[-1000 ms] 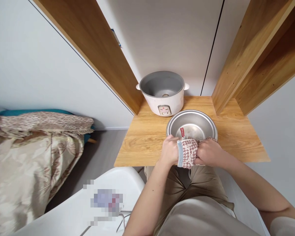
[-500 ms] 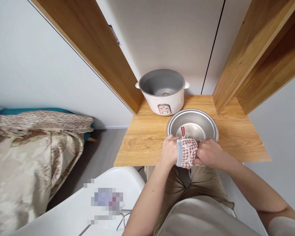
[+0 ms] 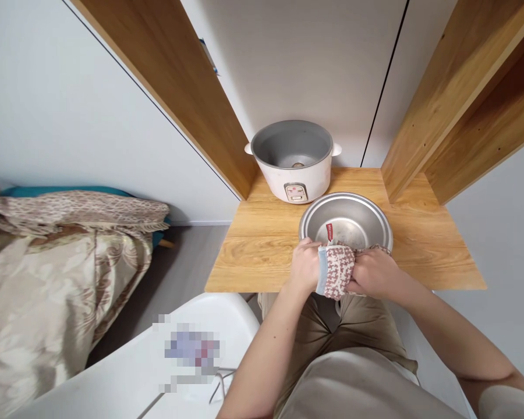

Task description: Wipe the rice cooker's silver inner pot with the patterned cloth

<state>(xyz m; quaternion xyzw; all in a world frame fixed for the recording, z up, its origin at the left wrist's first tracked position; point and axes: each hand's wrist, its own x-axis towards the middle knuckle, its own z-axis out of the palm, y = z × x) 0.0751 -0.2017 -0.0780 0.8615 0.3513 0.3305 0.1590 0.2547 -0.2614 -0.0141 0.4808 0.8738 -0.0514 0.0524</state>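
Note:
Both my hands grip a patterned cloth point(image 3: 338, 270), brown-pink and white with a pale blue edge and a red tag, at the near side of a round metal inner pot point(image 3: 375, 224). My left hand point(image 3: 306, 263) is closed on the cloth's left part. My right hand point(image 3: 375, 272) is closed on its right part, with the fingers curled in and partly hidden. The cloth hangs over the pot's near rim and covers it. Behind the pot stands a white rice cooker body point(image 3: 294, 177), lidless, with a grey inside.
The pot and cooker stand on a wooden shelf board point(image 3: 244, 250) between upright wooden panels point(image 3: 458, 105). A white chair point(image 3: 218, 308) with a blurred-out item is at the lower left. A cloth-covered bed or sofa point(image 3: 70, 279) is farther left.
The whole view has shifted slightly, so things appear a little farther right. My hands keep their hold on the cloth, with almost no movement against the pot.

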